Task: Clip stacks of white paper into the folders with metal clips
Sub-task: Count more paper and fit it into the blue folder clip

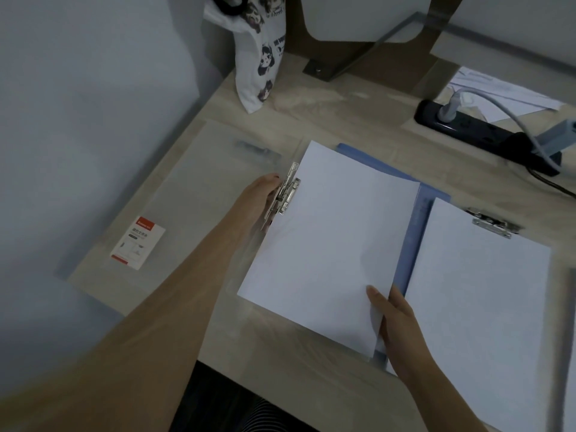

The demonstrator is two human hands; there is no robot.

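Dim, bluish, perhaps motion-blurred, edges warped

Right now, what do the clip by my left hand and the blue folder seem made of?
The shiny silver clip looks like polished metal: it glints. The flat blue folder looks like matte plastic, smooth and even, though possibly coated card.

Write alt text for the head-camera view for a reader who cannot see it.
A person's left hand grips a metal clip at one end of a stack of white paper, while the right hand pinches its opposite corner above a blue folder. Another clipped stack lies to the right on a wooden desk.
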